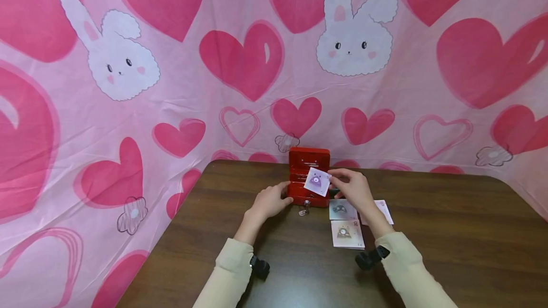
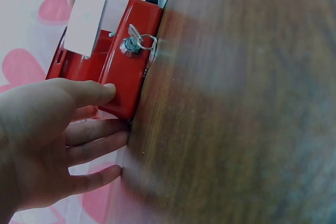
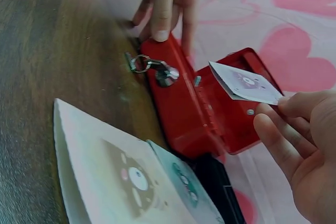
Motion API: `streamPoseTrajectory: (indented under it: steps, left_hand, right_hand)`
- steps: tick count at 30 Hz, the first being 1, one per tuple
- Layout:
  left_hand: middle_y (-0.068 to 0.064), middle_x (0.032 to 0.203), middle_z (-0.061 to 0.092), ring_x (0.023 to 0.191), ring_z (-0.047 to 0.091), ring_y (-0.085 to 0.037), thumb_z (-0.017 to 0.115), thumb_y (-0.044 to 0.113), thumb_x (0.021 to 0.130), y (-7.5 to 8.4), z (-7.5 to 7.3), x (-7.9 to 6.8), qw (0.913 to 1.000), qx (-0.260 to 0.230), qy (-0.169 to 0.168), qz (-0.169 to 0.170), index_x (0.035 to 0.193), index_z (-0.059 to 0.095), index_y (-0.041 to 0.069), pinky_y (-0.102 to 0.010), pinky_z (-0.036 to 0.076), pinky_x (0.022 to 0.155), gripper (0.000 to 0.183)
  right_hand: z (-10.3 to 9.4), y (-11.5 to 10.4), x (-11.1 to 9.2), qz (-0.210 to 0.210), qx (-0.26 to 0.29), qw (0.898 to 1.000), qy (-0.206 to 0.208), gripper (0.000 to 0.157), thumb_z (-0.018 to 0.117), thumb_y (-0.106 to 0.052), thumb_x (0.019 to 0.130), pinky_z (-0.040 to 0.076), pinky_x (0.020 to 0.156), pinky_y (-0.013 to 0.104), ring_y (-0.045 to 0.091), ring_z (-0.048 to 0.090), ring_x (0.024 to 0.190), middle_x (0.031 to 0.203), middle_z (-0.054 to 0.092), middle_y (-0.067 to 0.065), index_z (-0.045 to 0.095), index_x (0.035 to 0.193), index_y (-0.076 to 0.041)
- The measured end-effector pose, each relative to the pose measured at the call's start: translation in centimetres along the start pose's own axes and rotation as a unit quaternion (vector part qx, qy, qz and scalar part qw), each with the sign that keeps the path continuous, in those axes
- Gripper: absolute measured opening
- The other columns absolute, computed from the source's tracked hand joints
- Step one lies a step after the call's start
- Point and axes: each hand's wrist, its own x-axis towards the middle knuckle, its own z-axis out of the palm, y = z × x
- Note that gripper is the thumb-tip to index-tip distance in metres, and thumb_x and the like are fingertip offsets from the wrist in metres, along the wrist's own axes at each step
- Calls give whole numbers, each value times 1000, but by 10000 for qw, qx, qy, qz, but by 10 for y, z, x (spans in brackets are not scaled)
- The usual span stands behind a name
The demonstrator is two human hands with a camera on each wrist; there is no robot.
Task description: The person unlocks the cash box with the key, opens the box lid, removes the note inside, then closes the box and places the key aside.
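Note:
A small red cash box [image 1: 309, 201] stands on the table with its lid [image 1: 309, 156] raised. My left hand [image 1: 269, 202] holds its left front corner, thumb on the front and fingers along the side. My right hand [image 1: 353, 188] pinches a purple play banknote [image 1: 317, 181] with a bear print over the box. That note shows more than one layer in the right wrist view. A key on a ring [image 2: 142, 38] sits in the front lock. By the box's right side lie a green-blue note [image 1: 342, 209], a yellowish bear note [image 1: 347, 234] and a pink note [image 1: 384, 211], partly hidden by my right wrist.
A black object [image 3: 223, 190] stands against the box's right side. The dark wood table [image 1: 449, 232] ends at a pink cloth [image 1: 239, 84] with hearts and rabbits behind it. Each wrist wears a black camera band [image 1: 259, 267].

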Motion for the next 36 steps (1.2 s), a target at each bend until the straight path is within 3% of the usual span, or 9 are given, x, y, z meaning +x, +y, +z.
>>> streamPoseTrajectory:
  steps: [4, 7, 10, 19, 25, 32, 36]
  left_hand:
    - [-9, 126, 69, 113, 67, -26, 65, 34, 94, 0, 0, 0, 10000, -30, 14, 0, 145, 51, 13, -48, 52, 96, 56]
    - [-9, 125, 70, 112, 67, -26, 66, 33, 94, 1, 0, 0, 10000, -41, 24, 16, 145, 51, 13, -48, 53, 95, 56]
    - [-8, 124, 70, 111, 67, -25, 65, 34, 94, 1, 1, 0, 10000, 20, 21, 21, 145, 51, 14, -47, 53, 94, 56]
    - [-8, 123, 71, 110, 68, -25, 65, 34, 94, 2, 0, -1, 10000, 50, 45, -24, 145, 52, 14, -47, 53, 93, 56]
    - [-8, 126, 70, 112, 67, -25, 65, 35, 95, 2, 0, -2, 10000, 40, 5, -39, 145, 51, 15, -47, 53, 95, 56]
    - [-8, 125, 70, 112, 67, -25, 65, 34, 94, 3, -1, -2, 10000, 5, 11, -29, 145, 51, 14, -48, 52, 95, 56]
    - [-8, 124, 70, 111, 67, -25, 65, 34, 94, 3, -1, -2, 10000, 1, 7, -43, 145, 51, 14, -48, 52, 95, 56]
  right_hand:
    - [-8, -1, -3, -31, 139, 9999, -81, 33, 68, -14, 94, 59, 55, 35, 21, 71, 70, 99, 72, 28, 66, 122, 4]
    - [-14, -1, -7, 0, 181, 9995, -251, 35, 67, -13, 94, 59, 56, 36, 25, 72, 74, 103, 71, 29, 64, 123, 6]
    - [-21, -2, -11, 126, 157, 9989, -427, 35, 68, -16, 94, 60, 58, 35, 29, 72, 78, 105, 71, 27, 65, 122, 4]
    - [-37, 4, -19, 175, 143, 9939, -1081, 38, 69, -20, 94, 61, 64, 40, 21, 71, 76, 105, 71, 25, 66, 123, 3]
    - [-48, 6, -23, 52, 40, 9906, -1363, 37, 68, -20, 94, 61, 63, 40, 28, 71, 78, 110, 69, 24, 65, 124, 3]
    - [-62, 10, -23, 130, -21, 9900, -1405, 38, 68, -20, 94, 61, 63, 41, 25, 71, 78, 106, 71, 22, 65, 124, 3]
    - [-71, 11, -25, 204, -168, 9860, -1646, 36, 69, -22, 94, 60, 63, 38, 33, 70, 80, 100, 73, 20, 67, 121, 1]
